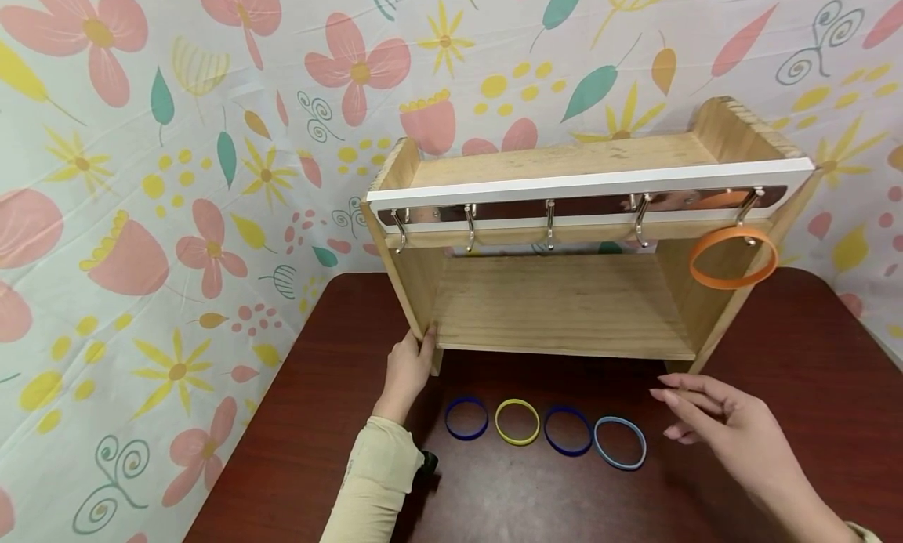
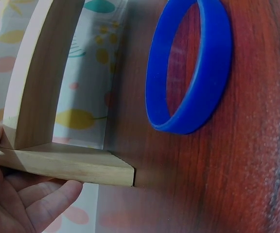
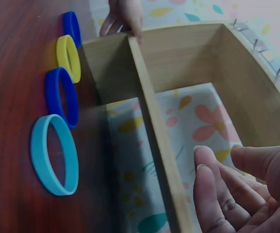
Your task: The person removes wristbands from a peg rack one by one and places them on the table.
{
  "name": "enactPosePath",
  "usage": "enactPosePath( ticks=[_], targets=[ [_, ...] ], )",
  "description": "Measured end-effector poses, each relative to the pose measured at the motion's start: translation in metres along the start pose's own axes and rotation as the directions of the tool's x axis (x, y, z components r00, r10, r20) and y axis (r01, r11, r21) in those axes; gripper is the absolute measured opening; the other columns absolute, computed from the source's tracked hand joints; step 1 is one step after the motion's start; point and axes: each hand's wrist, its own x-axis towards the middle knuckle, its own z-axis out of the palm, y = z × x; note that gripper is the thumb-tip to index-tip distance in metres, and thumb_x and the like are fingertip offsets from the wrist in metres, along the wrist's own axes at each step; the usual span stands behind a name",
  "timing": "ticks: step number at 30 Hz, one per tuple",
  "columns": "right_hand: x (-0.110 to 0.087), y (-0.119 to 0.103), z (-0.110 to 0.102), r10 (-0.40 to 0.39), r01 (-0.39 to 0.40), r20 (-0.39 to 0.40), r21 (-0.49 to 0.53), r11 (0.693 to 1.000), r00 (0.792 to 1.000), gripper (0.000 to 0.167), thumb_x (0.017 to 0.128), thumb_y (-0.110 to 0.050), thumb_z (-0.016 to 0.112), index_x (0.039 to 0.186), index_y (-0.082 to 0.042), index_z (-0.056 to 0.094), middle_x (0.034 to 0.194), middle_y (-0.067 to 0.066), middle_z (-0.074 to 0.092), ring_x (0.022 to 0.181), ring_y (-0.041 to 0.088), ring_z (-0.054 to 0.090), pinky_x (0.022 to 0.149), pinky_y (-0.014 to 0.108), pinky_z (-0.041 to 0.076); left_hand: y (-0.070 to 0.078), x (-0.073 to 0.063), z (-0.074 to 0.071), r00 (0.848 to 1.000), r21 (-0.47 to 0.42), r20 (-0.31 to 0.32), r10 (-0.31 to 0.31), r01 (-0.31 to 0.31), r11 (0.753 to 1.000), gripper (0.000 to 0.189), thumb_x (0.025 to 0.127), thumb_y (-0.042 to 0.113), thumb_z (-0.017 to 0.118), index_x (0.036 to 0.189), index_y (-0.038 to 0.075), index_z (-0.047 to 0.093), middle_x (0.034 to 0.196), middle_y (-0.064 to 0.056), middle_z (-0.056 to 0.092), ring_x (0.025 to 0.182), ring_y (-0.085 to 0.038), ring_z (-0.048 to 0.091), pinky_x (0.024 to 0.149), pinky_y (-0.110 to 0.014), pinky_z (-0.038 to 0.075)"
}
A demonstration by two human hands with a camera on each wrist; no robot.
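My left hand grips the lower left side of a wooden shelf rack, thumb on one side and fingers beneath the board in the left wrist view. My right hand hovers in front of the rack's right side, fingers loosely bent, holding nothing. An orange wristband hangs from the rightmost hook. On the table before the rack lie a dark blue wristband, a yellow wristband, another dark blue wristband and a light blue wristband, the last nearest my right hand.
A metal strip with several hooks runs along the rack's white front rail. The rack stands on a dark reddish-brown table. Behind hangs a flower-patterned cloth. A small black object shows by the left sleeve.
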Motion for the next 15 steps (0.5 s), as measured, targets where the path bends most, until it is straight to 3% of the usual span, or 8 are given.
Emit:
enactPosePath(
  ticks=[8, 15],
  targets=[
    [0.009, -0.014, -0.007, -0.097, 0.096, -0.066, -0.024, 0.995, 0.993, 0.028, 0.098, -0.002, 0.057, 0.126, 0.001, 0.058, 0.106, -0.014, 0.071, 0.067, 0.017, 0.069, 0.058, 0.028, 0.054, -0.001, 0.000, 0.000, 1.000, -0.013, 0.008, 0.000, 0.000, 1.000, 0.038, 0.103, 0.038, 0.048, 0.109, 0.005, 0.065, 0.078, -0.011, 0.070, 0.064, -0.022, 0.065, 0.056, -0.037, 0.051],
    [0.017, -0.026, -0.013, -0.101, 0.099, -0.108, -0.025, 0.995, 0.989, 0.030, 0.097, -0.002, 0.059, 0.127, -0.002, 0.059, 0.100, -0.011, 0.073, 0.068, 0.014, 0.068, 0.059, 0.025, 0.053, -0.002, 0.000, 0.001, 1.000, -0.010, 0.008, 0.000, 0.000, 1.000, 0.038, 0.103, 0.039, 0.048, 0.111, 0.005, 0.065, 0.078, -0.012, 0.070, 0.063, -0.021, 0.065, 0.055, -0.037, 0.050]
  ],
)
